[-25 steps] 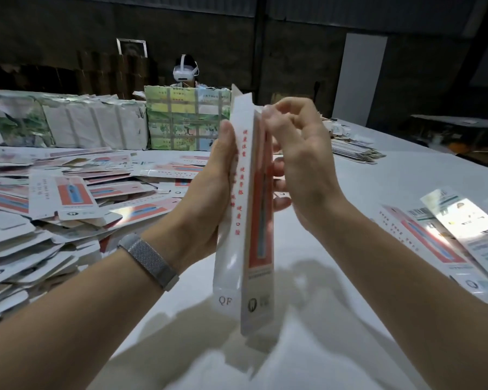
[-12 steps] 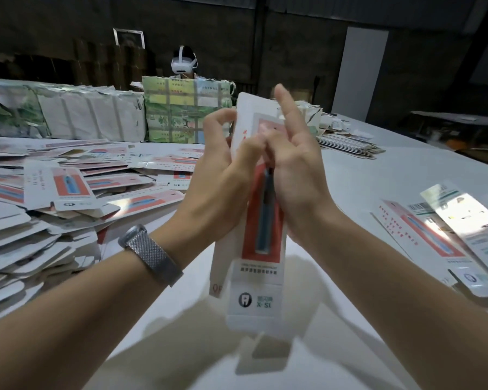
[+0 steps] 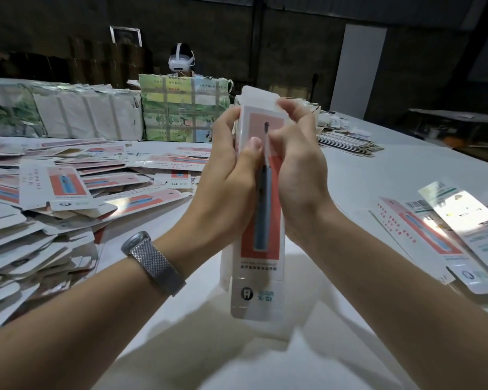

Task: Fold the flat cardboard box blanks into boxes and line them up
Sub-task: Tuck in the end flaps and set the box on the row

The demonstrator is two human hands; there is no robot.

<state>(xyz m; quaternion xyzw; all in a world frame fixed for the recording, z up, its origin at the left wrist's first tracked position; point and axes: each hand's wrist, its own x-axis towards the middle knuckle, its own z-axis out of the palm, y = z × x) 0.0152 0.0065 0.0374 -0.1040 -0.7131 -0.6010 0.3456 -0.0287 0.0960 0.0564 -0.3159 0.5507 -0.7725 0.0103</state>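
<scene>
Both the left hand [image 3: 231,175] and right hand [image 3: 299,170] gripped one half-formed toothbrush box [image 3: 261,266]; a heap of flat blanks [image 3: 54,198] remained unfolded on the table [image 3: 378,175].

The box [image 3: 261,249] held upright between both hands carries the one mark that reads clearly: "X-S1" in pale blue letters on its white lower panel, beside a round black badge with a white tooth in it. Just above, under the red panel with the toothbrush picture, runs a line of small dark characters too fine to make out. The flat blanks [image 3: 62,190] heaped along the worktop's left edge and the blanks [image 3: 423,235] by its right edge bear red characters, barcodes and small logos, all too small or blurred to read.
</scene>
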